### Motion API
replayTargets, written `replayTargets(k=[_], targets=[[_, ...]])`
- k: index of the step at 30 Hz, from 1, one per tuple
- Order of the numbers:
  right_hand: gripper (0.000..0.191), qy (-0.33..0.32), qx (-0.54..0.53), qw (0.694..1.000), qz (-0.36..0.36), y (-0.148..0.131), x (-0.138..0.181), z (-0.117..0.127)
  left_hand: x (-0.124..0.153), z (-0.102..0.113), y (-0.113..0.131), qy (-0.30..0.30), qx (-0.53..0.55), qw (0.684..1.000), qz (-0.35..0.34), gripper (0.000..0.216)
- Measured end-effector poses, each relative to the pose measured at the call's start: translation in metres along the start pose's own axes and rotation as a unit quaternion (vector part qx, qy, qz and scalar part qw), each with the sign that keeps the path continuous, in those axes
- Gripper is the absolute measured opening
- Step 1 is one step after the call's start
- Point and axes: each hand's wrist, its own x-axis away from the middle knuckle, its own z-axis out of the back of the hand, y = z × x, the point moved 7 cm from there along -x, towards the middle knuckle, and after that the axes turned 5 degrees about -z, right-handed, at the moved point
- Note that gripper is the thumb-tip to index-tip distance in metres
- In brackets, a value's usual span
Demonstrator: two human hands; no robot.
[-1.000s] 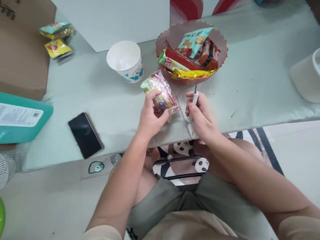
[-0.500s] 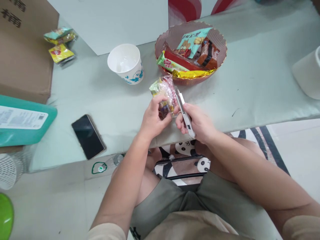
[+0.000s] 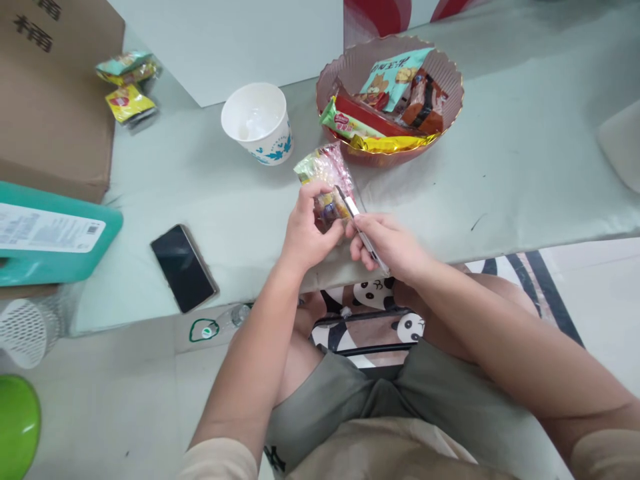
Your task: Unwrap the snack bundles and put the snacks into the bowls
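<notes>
My left hand point(image 3: 313, 227) pinches a clear plastic snack packet point(image 3: 327, 167) at the table's near edge, with colourful pieces showing through the film. In my right hand point(image 3: 387, 243) is a white utility knife point(image 3: 364, 232), its blade out and lying against the packet's right side. Whether the film is cut, I cannot tell. Just beyond the packet stands a pinkish, gold-rimmed bowl point(image 3: 453, 77) holding several wrapped snacks. A white paper cup point(image 3: 257, 127) with blue leaves is to the packet's upper left.
A black phone point(image 3: 185, 269) lies on the table at left, near a teal container point(image 3: 107, 230) and a cardboard box point(image 3: 55, 107). Small snack packets point(image 3: 131, 103) lie beside the box. Far right is a white cylindrical object point(image 3: 623, 147). A white board point(image 3: 240, 40) stands behind the cup.
The knife has tilted and moved left, so its blade now meets the packet instead of standing just right of it. My left hand keeps its pinch. The whole view has shifted slightly.
</notes>
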Motion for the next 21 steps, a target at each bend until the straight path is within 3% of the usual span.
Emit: replayTargets(k=[12, 21], targets=[[0.035, 0.005, 0.041, 0.998, -0.041, 0.012, -0.001, -0.003, -0.006, 0.012, -0.004, 0.058, 0.020, 0.998, 0.022, 0.052], [0.029, 0.001, 0.064, 0.998, 0.002, 0.010, 0.000, -0.006, -0.007, 0.021, -0.019, 0.068, 0.039, 0.996, 0.048, 0.057]])
